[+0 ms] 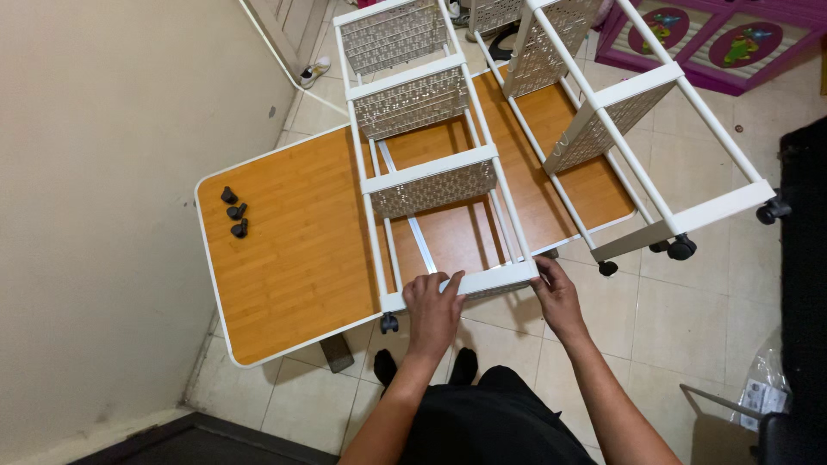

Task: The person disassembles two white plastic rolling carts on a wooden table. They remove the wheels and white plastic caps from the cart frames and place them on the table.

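A plain cream wall (95, 215) fills the left side, meeting a floor of pale square tiles (680, 319). Against it stands a low table with a wood-grain top (284, 250) edged in white, and near its left edge lie three small black caster wheels (234, 212) in a short column, just beside one another. Further right, a white metal rack frame (431, 146) with perforated shelf panels lies on its side across the table, its near end bar (482, 281) overhanging the table's front edge; one black caster (389, 324) is fitted at that bar's left corner.

The left hand (433, 312) lies over the end bar with fingers curled on top of it, gripping it. The right hand (558, 297) is at the bar's right corner, fingers wrapped about the corner (whether it grips tightly or only rests there I cannot tell). Both forearms come up from the bottom edge, above dark clothing and two black-socked feet (426, 366).

To the right a second side of the rack (655, 129) reaches out past the table, with black casters (680, 248) at its near end. In the top right corner lies a purple play mat (715, 43) with round coloured pictures. At the lower right edge, a clear plastic bag (762, 387) with a white printed label sits on the tiles beside a dark object
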